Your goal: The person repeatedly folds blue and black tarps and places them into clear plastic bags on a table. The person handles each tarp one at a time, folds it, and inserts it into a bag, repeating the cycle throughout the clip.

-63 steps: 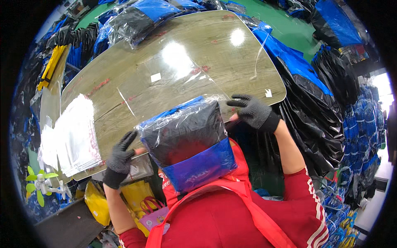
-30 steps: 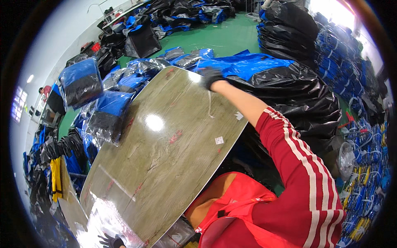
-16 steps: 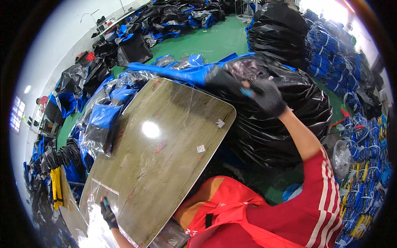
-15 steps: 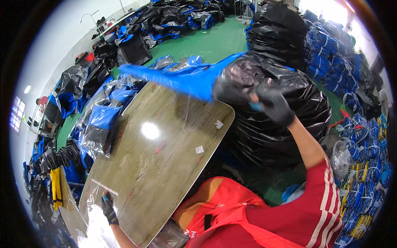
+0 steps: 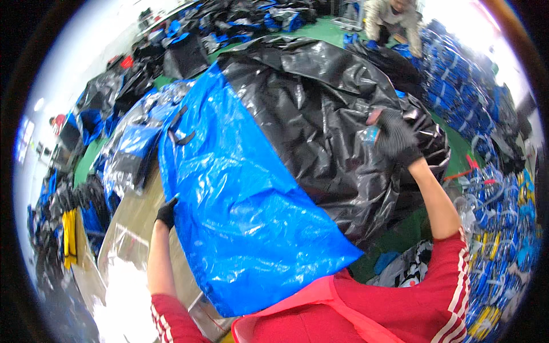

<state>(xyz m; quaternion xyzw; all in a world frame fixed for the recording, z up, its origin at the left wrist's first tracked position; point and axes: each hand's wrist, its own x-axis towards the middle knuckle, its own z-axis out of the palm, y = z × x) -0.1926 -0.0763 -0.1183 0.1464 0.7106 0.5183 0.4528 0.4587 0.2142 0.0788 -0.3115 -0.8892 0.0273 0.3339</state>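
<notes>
A large blue-and-black plastic tarp bag lies spread before me, its blue part nearest and its creased black part reaching to the far right. Short black straps show on its left edge. My left hand, in a dark glove with bare fingertips, closes on the blue left edge, the thumb on top and the other fingers mostly hidden. Over the right side of the black part is my right hand, in a dark grey glove. Motion smears its fingers, so their grip is unclear.
The brown table shows at the left under clear plastic. Folded bags in clear wrap lie beyond it. Tied blue bundles are stacked at the right. Another person bends down at the far right.
The tarp bag has swung down and now covers most of the table. My left hand has moved up to its edge. Another person has come into view at the far right.
</notes>
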